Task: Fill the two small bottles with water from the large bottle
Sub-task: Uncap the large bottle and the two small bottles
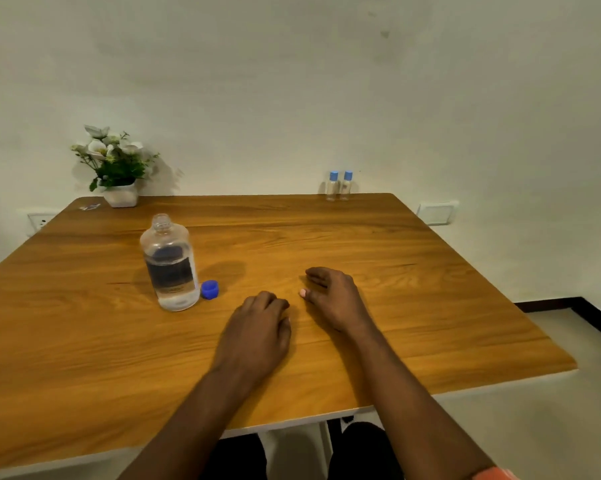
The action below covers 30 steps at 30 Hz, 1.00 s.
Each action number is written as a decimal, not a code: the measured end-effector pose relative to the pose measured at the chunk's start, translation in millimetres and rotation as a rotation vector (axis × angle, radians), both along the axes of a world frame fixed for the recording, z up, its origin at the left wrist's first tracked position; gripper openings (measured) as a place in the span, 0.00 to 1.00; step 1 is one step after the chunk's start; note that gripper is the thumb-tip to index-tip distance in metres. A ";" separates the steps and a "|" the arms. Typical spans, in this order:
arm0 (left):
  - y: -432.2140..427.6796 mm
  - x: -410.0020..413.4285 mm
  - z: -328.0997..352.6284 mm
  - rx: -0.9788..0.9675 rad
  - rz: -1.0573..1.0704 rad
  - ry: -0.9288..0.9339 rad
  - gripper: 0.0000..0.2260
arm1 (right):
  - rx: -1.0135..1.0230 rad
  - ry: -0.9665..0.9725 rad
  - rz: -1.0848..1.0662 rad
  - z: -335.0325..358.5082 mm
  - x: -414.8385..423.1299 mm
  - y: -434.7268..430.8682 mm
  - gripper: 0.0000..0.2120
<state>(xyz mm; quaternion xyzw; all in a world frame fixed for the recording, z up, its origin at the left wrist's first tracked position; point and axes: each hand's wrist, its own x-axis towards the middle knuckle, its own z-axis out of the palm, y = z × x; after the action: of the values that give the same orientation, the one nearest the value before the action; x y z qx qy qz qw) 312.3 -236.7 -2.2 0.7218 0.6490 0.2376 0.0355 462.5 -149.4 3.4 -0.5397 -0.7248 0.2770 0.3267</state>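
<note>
The label on the large bottle is a dark, unreadable patch, and its water level is hard to make out through the clear plastic. The small bottles stand too far off to show whether they hold anything. A tiny flat scrap beside the flower pot is too small to identify. Both forearms are cut off by the lower edge.

One large bottle stands upright and uncapped on the left half of the tabletop, with one blue cap lying just beside its base. Two small bottles, each with a blue cap on, stand side by side at the far edge, well apart from the large one. One flower pot sits at the far left corner.

Two hands rest on the tabletop near each other. The left hand and the right hand both seem loosely curled, and both hold nothing.
</note>
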 end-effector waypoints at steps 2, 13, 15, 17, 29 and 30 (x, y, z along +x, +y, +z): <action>24.4 13.2 2.3 -0.002 -0.004 0.015 0.16 | 0.004 0.010 -0.065 2.6 18.7 14.5 0.23; 143.7 51.9 6.2 -0.035 0.070 0.053 0.17 | 0.054 0.095 -0.323 3.9 56.4 112.2 0.20; 182.5 62.0 4.6 -0.036 0.080 0.050 0.17 | 0.053 0.107 -0.366 1.2 58.9 149.5 0.19; 215.1 70.5 4.3 -0.042 0.086 0.051 0.17 | 0.051 0.129 -0.405 1.5 59.5 182.1 0.20; 351.5 82.9 1.4 0.004 0.196 0.096 0.16 | 0.101 0.129 -0.426 -3.0 54.9 342.6 0.27; 358.6 82.5 0.5 0.009 0.213 0.104 0.16 | 0.105 0.129 -0.422 -3.2 53.7 351.7 0.28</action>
<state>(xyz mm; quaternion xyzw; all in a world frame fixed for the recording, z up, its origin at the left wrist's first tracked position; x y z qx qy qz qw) 394.8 121.8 -1.7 0.6603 0.7220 0.2051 -0.0269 516.2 202.3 0.2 -0.6425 -0.5869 0.1984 0.4509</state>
